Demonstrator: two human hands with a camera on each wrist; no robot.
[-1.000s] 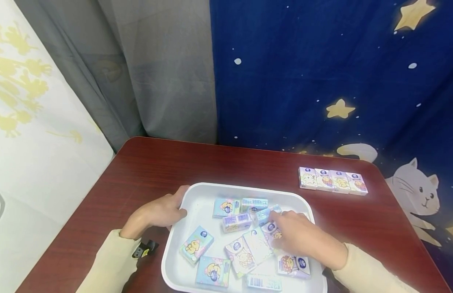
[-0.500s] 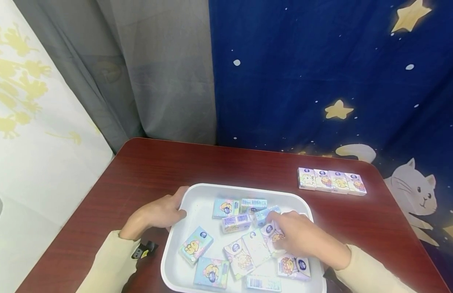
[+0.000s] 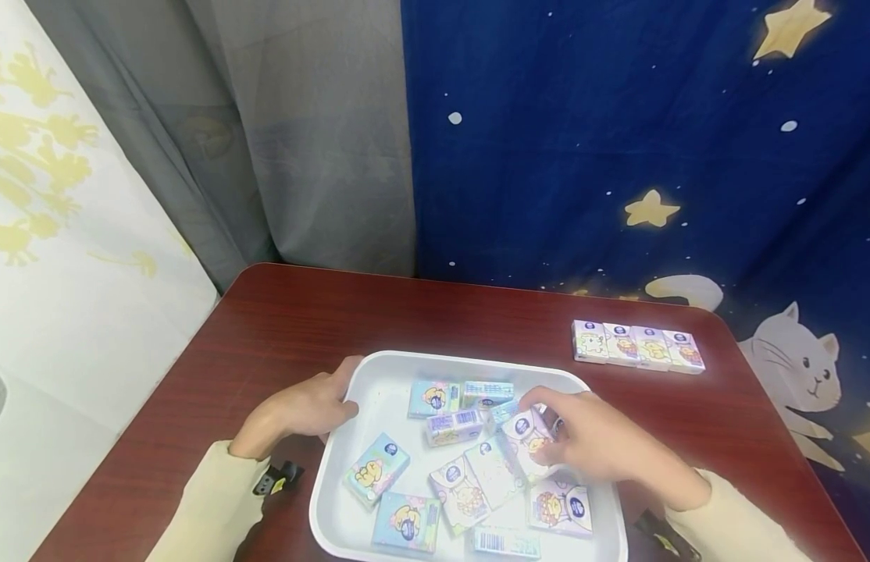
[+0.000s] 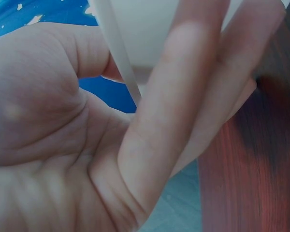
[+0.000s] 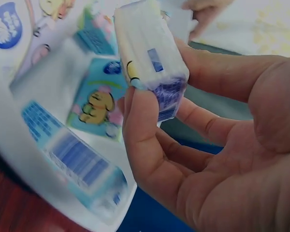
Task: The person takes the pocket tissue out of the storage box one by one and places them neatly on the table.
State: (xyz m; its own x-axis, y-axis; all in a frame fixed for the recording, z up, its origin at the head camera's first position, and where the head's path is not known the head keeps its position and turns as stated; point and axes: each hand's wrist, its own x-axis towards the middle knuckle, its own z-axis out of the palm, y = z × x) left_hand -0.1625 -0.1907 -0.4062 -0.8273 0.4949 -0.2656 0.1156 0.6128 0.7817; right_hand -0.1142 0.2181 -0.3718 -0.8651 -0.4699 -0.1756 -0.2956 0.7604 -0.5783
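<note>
My left hand (image 3: pixel 311 402) grips the left rim of a white tray (image 3: pixel 470 364), thumb inside and fingers outside. In the left wrist view, the tray wall (image 4: pixel 140 34) passes between thumb and fingers. My right hand (image 3: pixel 593 433) pinches a purple-and-white tissue pack (image 3: pixel 522 429) over the tray's right side, tilted. Its plain pale side and purple end show in the right wrist view, between thumb and fingertips. Around it in the tray lie several more packs, such as a purple one (image 3: pixel 561 507) below the hand and a blue one (image 3: pixel 408 521) at the front.
Beyond the tray's right back corner, a row of several purple-and-white tissue packs (image 3: pixel 639 347) lies side by side on the dark red table (image 3: pixel 407 312). Behind the table hang a grey curtain (image 3: pixel 329 140) and a blue star-patterned curtain (image 3: pixel 547 156).
My right hand has lifted a purple-and-white tissue pack from among the others and shifted slightly right. The left hand and tray stay where they were.
</note>
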